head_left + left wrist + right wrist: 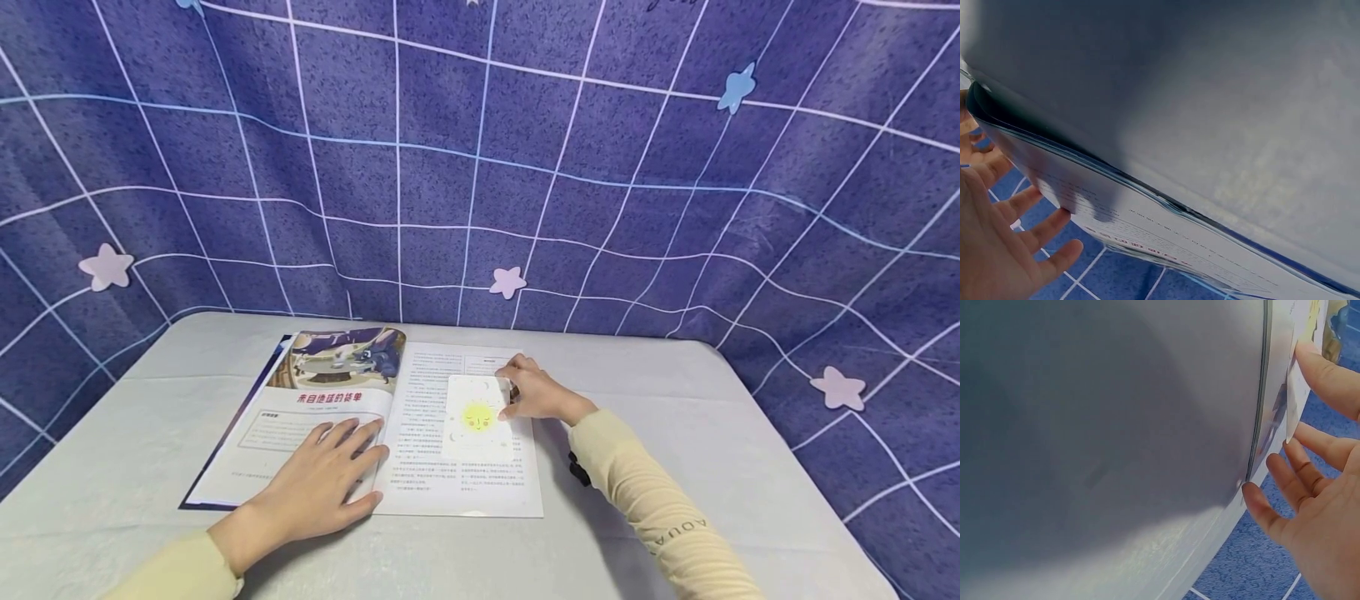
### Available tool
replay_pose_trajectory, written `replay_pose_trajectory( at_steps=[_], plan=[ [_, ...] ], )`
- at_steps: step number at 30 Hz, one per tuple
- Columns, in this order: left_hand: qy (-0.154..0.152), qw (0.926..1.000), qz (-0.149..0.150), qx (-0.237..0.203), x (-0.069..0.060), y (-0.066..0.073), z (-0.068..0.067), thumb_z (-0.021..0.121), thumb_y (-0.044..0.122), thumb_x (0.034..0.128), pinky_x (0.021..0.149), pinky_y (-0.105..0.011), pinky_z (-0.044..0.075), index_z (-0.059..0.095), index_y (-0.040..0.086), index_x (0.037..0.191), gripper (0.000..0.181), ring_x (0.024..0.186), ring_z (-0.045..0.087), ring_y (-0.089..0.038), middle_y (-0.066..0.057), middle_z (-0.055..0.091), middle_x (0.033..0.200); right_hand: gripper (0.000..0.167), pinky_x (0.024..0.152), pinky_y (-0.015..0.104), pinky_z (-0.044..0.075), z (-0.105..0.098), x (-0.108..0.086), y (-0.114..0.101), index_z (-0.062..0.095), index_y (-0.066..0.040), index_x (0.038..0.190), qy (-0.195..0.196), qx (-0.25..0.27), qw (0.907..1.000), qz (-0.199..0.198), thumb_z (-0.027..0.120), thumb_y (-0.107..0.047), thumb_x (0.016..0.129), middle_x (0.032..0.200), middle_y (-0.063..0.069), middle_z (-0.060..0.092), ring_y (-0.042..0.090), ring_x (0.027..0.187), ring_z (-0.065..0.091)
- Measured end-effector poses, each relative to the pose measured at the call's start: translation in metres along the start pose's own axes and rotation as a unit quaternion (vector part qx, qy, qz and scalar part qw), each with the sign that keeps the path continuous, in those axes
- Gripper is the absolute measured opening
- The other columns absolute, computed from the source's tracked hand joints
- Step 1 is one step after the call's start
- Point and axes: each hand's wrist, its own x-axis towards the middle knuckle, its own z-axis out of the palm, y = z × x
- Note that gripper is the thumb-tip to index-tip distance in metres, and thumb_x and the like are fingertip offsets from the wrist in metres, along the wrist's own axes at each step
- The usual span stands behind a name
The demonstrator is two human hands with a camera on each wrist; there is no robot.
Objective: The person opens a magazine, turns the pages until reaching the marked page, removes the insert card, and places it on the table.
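Observation:
An open magazine (491,500) lies on the cloth-covered table, with a colour illustration and a red Chinese headline on its left page. My left hand (326,475) rests on the lower part of that page, fingers spread, near the fold; the left wrist view also shows the fingertips on the page. Over the right page is a white card (461,392) with a smiling yellow sun and small moons. My right hand (536,392) pinches the card's right edge, thumb on its face. In the right wrist view the card (1295,400) stands tilted off the page between thumb and fingers.
A small black object (578,469) shows beside the right forearm, partly hidden by the sleeve. Behind the table (637,367) hangs a blue curtain (435,192) with a grid of lines and stars.

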Motion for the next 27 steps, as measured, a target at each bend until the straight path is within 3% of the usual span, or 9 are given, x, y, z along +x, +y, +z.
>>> replay_pose_trajectory(
  at_steps=[10,14,17,27],
  plan=[
    [0.008,1.0,0.004,-0.002,-0.0002,-0.0011,0.0017,0.056,0.053,0.079,0.092,-0.053,0.037,0.059,0.023,0.119,0.05,0.115,0.049,-0.034,-0.009,0.05,0.132,0.068,0.1,0.054,0.031,-0.003,-0.0008,-0.0008,0.049,-0.005,0.125,-0.001,0.009,0.9999,0.011,0.079,-0.024,0.068,0.12,0.014,0.052,0.033,0.118,0.043],
    [0.008,1.0,0.004,-0.003,-0.0001,-0.001,0.002,0.056,0.053,0.0791,0.092,-0.052,0.037,0.059,0.024,0.119,0.05,0.115,0.049,-0.034,-0.009,0.05,0.132,0.069,0.087,0.039,0.043,-0.0033,-0.0018,-0.0009,0.049,-0.002,0.124,0.008,0.028,0.9995,-0.008,0.08,-0.023,0.066,0.11,0.011,0.052,0.023,0.098,0.05],
    [0.006,1.0,0.003,-0.005,-0.0005,-0.001,0.0022,0.056,0.053,0.0794,0.092,-0.052,0.037,0.059,0.024,0.12,0.05,0.115,0.049,-0.034,-0.009,0.05,0.133,0.07,0.073,0.029,0.044,-0.0028,-0.0017,-0.0024,0.048,0.001,0.124,0.013,0.052,0.9985,-0.007,0.081,-0.017,0.065,0.106,0.011,0.049,0.018,0.084,0.048],
    [0.009,0.9999,0.004,-0.005,-0.0009,-0.0013,0.0034,0.056,0.052,0.0792,0.09,-0.051,0.039,0.058,0.023,0.12,0.05,0.115,0.049,-0.033,-0.009,0.05,0.132,0.076,0.066,0.018,0.045,-0.0006,-0.0015,-0.0049,0.046,0.002,0.127,0.025,0.081,0.9964,0.005,0.082,-0.008,0.061,0.107,0.015,0.048,0.016,0.074,0.056]
  ],
)
